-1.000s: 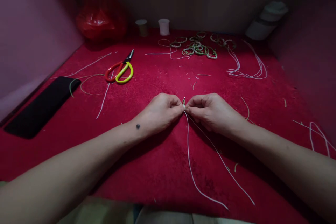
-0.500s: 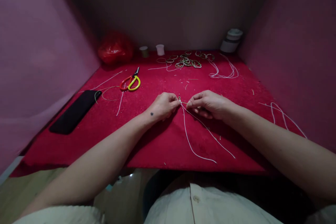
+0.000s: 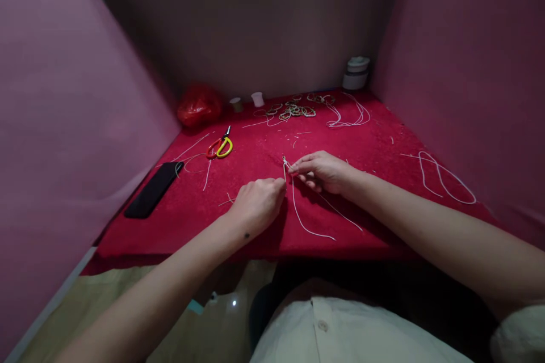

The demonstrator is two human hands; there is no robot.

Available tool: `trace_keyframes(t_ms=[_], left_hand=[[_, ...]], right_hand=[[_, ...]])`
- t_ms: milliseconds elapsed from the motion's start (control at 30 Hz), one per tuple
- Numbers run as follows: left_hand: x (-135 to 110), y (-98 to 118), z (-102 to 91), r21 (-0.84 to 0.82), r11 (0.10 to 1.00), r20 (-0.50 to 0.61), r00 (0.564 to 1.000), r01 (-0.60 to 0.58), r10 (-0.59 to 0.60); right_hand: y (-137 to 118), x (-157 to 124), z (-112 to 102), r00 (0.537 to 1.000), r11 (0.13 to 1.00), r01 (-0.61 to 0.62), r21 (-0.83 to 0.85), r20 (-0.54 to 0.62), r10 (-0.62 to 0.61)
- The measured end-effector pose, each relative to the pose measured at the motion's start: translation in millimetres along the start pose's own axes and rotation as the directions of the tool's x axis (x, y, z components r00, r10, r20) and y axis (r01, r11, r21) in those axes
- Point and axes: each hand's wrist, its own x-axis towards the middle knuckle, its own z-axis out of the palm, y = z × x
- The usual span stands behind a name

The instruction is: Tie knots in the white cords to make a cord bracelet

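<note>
Your left hand (image 3: 259, 202), right hand (image 3: 322, 171): fingers pinched shut on white cord (image 3: 303, 226), far end. Cord looks thin, limp, light; grip close to the ends.

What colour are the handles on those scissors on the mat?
The scissors have one red handle and one yellow, seen in the head view.

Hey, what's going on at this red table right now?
A person seated at the red felt-covered table works a thin white cord with bare hands. The right hand pinches its upper end just above the cloth; the left hand pinches a strand beside it, and two loose tails trail toward the table's near edge. Orange-and-yellow scissors, a flat black phone and a heap of braided loops lie untouched.
</note>
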Motion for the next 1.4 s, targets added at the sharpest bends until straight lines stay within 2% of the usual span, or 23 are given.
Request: trace_keyframes(t_ms=[133,267,400,533,700,800,900,967,1067,1133,1200,1300,1367,1400], left_hand=[[5,13,-12.6,-0.171,0.985,-0.002,0.999,-0.033,0.033],[15,16,-26.9,-0.351,0.936,0.030,0.999,-0.014,0.026],[20,14,-31.8,-0.435,0.900,0.131,0.991,0.025,0.037],[18,14,-28.5,-0.485,0.870,0.242,0.970,0.089,0.035],[19,17,-36.1,-0.638,0.743,0.321,0.947,0.204,0.016],[27,19,-48.1,-0.709,0.654,0.340,0.940,0.264,-0.011],[41,22,-57.8,-0.752,0.599,0.308,0.950,0.274,-0.047],[52,22,-61.4,-0.813,0.536,0.248,0.968,0.227,-0.033],[64,17,-64.7,-0.921,0.386,0.036,0.998,0.050,-0.043],[67,9,-65.4,-0.945,0.318,-0.119,0.986,-0.077,-0.114],[67,-2,-62.3,-0.944,0.306,-0.192,0.958,-0.121,-0.213],[67,-18,-45.6,-0.943,0.332,-0.121,0.941,-0.009,-0.317],[67,-25,-27.0,-0.922,0.379,-0.036,0.954,0.084,-0.299],[68,-27,-16.8,-0.895,0.431,-0.016,0.956,0.117,-0.294]], right_hand=[[5,2,1,0.998,0.995,0.032,0.090,0.047,-0.036],[7,4,-1,0.990,0.991,0.125,0.049,0.066,-0.128],[7,2,-2,0.982,0.981,0.187,0.048,0.027,-0.189],[8,1,-1,0.982,0.985,0.173,0.022,0.069,-0.174],[10,1,0,0.968,0.973,0.227,-0.049,0.118,-0.220],[10,2,1,0.956,0.941,0.286,-0.182,0.121,-0.267],[10,3,2,0.937,0.897,0.348,-0.271,0.081,-0.339],[9,4,3,0.938,0.908,0.344,-0.238,0.045,-0.343],[7,4,2,0.971,0.970,0.233,-0.069,-0.034,-0.236],[4,5,0,0.990,0.988,0.129,0.086,-0.068,-0.123],[2,7,-2,0.997,0.974,0.053,0.219,-0.073,-0.037],[-1,10,-4,0.998,0.944,0.002,0.329,-0.063,0.020],[-2,11,-3,0.998,0.937,-0.021,0.350,-0.054,0.042],[-2,12,-2,0.998,0.936,-0.025,0.350,-0.051,0.046]])
